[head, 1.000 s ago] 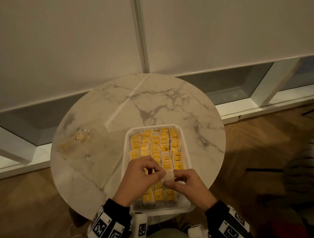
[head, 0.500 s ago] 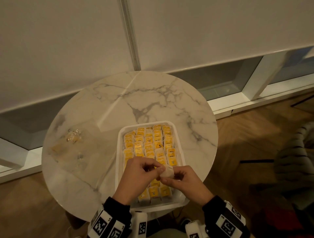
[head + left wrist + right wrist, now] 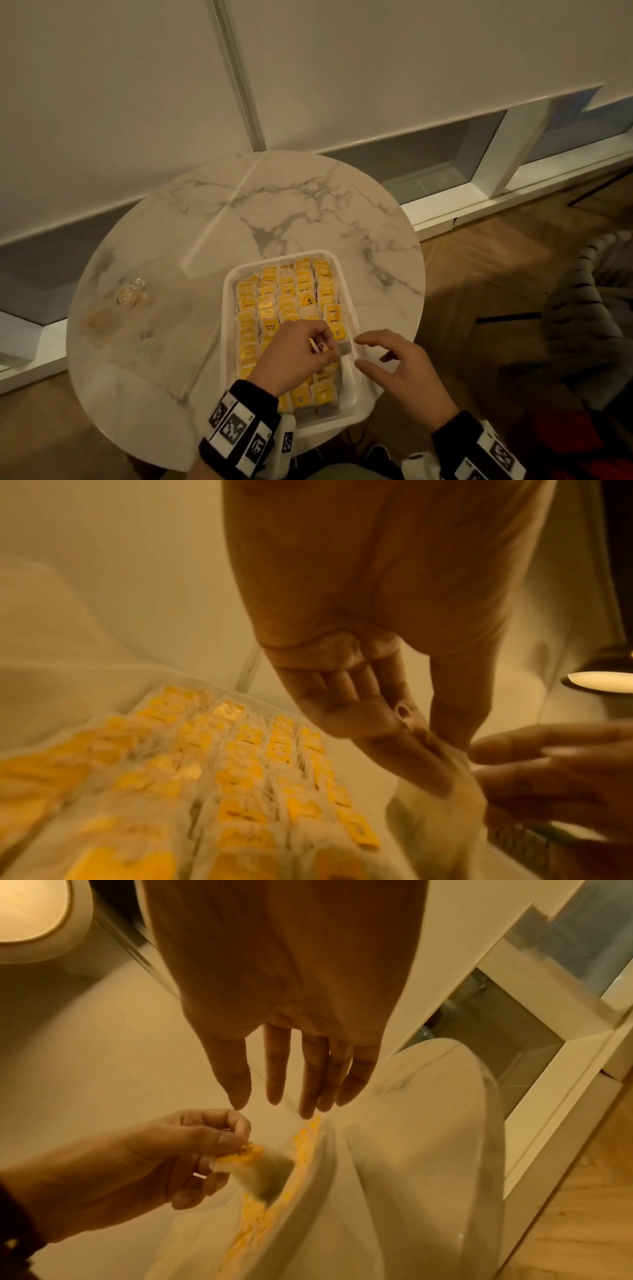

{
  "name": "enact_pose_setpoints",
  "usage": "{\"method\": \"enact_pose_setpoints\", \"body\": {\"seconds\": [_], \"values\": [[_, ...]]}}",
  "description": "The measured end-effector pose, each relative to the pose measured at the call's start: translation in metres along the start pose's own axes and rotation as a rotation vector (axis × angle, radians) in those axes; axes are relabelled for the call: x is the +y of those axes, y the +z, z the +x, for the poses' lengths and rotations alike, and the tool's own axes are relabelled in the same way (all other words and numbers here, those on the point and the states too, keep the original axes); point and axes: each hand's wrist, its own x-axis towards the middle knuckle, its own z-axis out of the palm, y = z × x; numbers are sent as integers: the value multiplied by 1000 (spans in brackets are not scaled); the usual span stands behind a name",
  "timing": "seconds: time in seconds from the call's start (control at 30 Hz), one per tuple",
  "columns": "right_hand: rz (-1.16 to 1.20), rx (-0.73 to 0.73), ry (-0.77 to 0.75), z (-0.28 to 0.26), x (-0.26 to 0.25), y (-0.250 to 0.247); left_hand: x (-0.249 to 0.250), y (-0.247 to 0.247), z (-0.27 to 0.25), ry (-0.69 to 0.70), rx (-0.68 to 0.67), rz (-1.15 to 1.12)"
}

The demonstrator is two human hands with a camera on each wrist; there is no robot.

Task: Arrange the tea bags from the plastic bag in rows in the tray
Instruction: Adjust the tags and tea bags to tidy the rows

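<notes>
A white tray (image 3: 228,308) on the round marble table holds several rows of yellow-tagged tea bags (image 3: 294,294). My left hand (image 3: 323,346) is over the tray's near right part and pinches one tea bag (image 3: 343,350) by its top, so the bag hangs just above the rows. The right wrist view shows the thumb and forefinger closed on its yellow tag (image 3: 245,1154). My right hand (image 3: 366,353) hovers beside the tray's right rim with its fingers (image 3: 276,1074) straight and spread, holding nothing. A crumpled clear plastic bag (image 3: 130,294) lies at the table's left.
The table (image 3: 274,212) stands close to a white wall with low window frames behind. Wooden floor runs to the right, where a dark striped seat (image 3: 589,308) stands. The tray overhangs the table's near edge slightly.
Both hands held the tea bag together over the tray before. Now my right hand has let go and drawn off to the right, while my left hand keeps the bag.
</notes>
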Motion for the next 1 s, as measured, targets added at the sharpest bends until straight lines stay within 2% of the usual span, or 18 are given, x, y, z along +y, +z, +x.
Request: {"method": "enact_pose_setpoints", "body": {"seconds": [0.17,0.3,0.47,0.8,0.93,1.0], "values": [[-76,8,63,-6,19,-3,-4,7,19,62,-121,307],[-99,-60,147,-8,32,-2,3,11,28,102,-200,406],[-48,-93,179,-5,37,-2,5,20,43,88,-217,455],[-30,-164,199,-2,41,-6,13,23,63,-29,-80,570],[-13,-181,214,-3,42,-7,11,18,56,-3,18,561],[-5,-186,215,-4,43,-7,11,14,48,46,24,559]]}}
